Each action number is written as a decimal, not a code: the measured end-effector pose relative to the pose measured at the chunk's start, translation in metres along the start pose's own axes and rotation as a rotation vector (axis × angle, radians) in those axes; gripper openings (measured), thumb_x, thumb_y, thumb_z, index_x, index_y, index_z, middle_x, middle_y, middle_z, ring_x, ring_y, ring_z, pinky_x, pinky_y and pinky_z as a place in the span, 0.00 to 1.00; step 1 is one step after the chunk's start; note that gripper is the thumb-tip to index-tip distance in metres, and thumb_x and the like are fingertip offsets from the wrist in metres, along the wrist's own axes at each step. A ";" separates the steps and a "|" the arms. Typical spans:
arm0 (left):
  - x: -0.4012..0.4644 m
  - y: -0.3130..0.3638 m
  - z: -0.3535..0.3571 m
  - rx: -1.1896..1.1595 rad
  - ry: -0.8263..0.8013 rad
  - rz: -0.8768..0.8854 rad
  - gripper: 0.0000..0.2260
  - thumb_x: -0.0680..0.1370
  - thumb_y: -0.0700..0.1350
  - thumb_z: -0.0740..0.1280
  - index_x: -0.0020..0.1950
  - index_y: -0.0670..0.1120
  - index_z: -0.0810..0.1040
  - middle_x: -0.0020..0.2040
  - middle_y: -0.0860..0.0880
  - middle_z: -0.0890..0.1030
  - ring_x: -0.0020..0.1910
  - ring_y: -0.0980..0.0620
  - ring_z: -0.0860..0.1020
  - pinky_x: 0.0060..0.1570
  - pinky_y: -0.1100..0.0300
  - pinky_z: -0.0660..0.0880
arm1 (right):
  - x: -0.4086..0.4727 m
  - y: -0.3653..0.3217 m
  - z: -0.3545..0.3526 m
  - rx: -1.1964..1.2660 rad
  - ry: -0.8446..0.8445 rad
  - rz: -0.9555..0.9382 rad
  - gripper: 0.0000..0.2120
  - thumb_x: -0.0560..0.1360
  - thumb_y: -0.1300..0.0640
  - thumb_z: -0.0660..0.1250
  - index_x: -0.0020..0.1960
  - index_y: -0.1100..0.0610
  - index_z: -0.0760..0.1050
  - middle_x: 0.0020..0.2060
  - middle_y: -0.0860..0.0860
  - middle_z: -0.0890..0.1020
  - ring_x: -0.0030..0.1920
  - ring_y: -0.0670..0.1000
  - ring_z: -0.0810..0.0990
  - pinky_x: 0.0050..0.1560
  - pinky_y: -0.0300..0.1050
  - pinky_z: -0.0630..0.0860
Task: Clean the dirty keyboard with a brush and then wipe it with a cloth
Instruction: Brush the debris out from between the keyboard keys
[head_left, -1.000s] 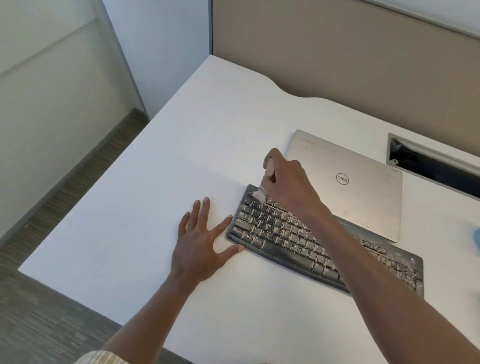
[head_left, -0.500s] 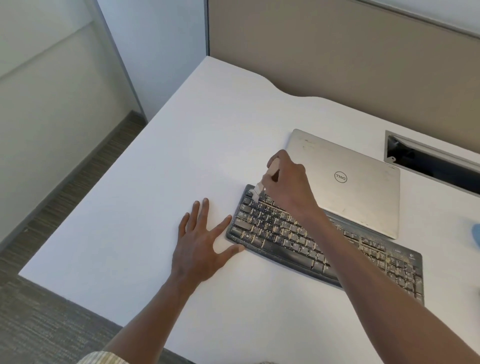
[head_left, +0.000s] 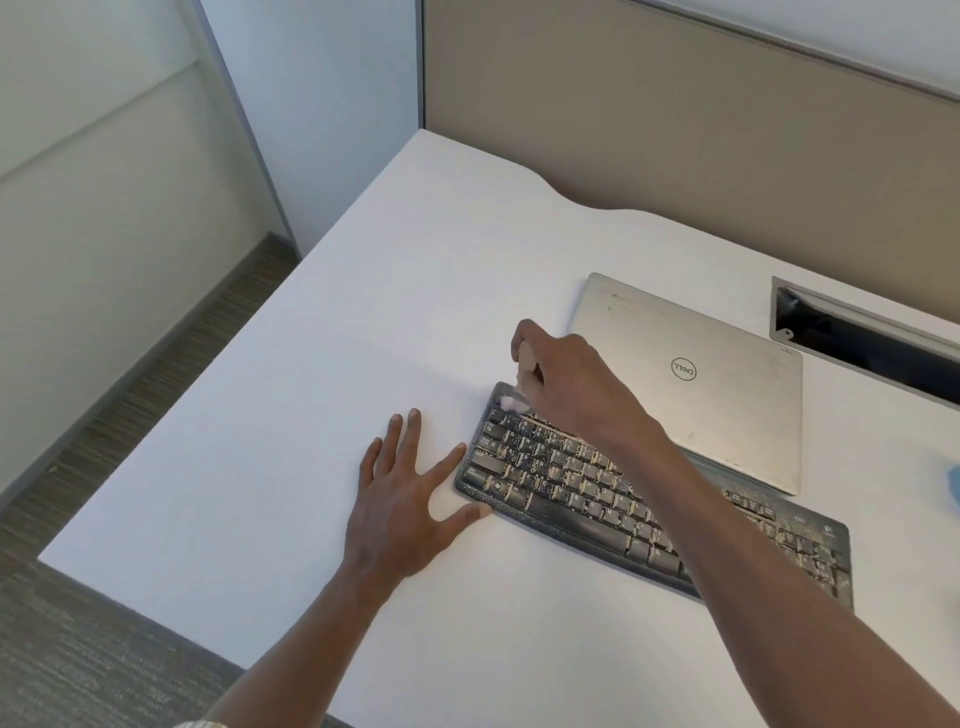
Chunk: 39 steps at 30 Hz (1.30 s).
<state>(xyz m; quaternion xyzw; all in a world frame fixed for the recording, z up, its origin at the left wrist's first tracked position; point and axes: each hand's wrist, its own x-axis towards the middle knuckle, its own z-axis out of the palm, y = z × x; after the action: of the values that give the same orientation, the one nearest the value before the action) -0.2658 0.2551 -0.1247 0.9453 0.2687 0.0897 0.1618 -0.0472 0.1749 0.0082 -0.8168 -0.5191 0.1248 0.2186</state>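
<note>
**Brush at the keyboard's far-left corner**

Dusty black plastic keyboard (head_left: 649, 512) lies flat on the white desk (head_left: 311, 415), long axis running from the far left, by the fingers, to the near right under the forearm; its left short end points at the left hand. Crumbs cover the keys.

Right hand (head_left: 574, 387) reaches across from the right, forearm over the keyboard's middle, wrist bent down, fingers curled round the pale wooden handle of a small brush (head_left: 522, 376). The handle stands nearly upright, tilted a little; white bristles point down and touch the far-left corner keys, just below the fingertips.

Left hand (head_left: 402, 501) lies palm-down on the desk, fingers straight and spread, holding nothing. Thumb tip touches the keyboard's near-left edge; index finger lies just beside the left end.

Closed silver laptop (head_left: 701, 374) lies beyond the right knuckles, its near edge against the keyboard's far edge. A blue object (head_left: 953, 480) shows at the right border, too cropped to identify.
</note>
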 end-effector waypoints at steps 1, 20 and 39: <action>0.000 0.001 0.000 0.004 -0.003 -0.001 0.35 0.75 0.78 0.51 0.75 0.61 0.70 0.83 0.43 0.51 0.83 0.44 0.46 0.79 0.45 0.51 | 0.001 0.000 -0.001 0.000 0.011 0.013 0.08 0.77 0.66 0.60 0.51 0.54 0.68 0.33 0.52 0.79 0.27 0.41 0.74 0.28 0.47 0.72; 0.000 0.001 -0.001 0.013 -0.003 -0.001 0.35 0.75 0.78 0.51 0.75 0.61 0.72 0.83 0.42 0.52 0.83 0.43 0.47 0.79 0.43 0.53 | -0.005 0.009 0.010 0.056 0.298 0.193 0.06 0.77 0.63 0.63 0.54 0.57 0.70 0.32 0.53 0.79 0.29 0.52 0.77 0.28 0.48 0.74; 0.000 0.000 0.001 0.029 -0.009 0.028 0.33 0.76 0.76 0.52 0.73 0.61 0.74 0.83 0.42 0.55 0.82 0.40 0.49 0.78 0.40 0.55 | -0.005 -0.003 0.009 0.234 0.213 0.225 0.06 0.77 0.62 0.64 0.53 0.55 0.70 0.33 0.50 0.78 0.27 0.43 0.75 0.25 0.37 0.71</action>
<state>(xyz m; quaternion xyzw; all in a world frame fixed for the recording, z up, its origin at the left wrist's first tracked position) -0.2653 0.2547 -0.1250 0.9516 0.2560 0.0836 0.1481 -0.0555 0.1740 0.0020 -0.8473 -0.3806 0.1205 0.3504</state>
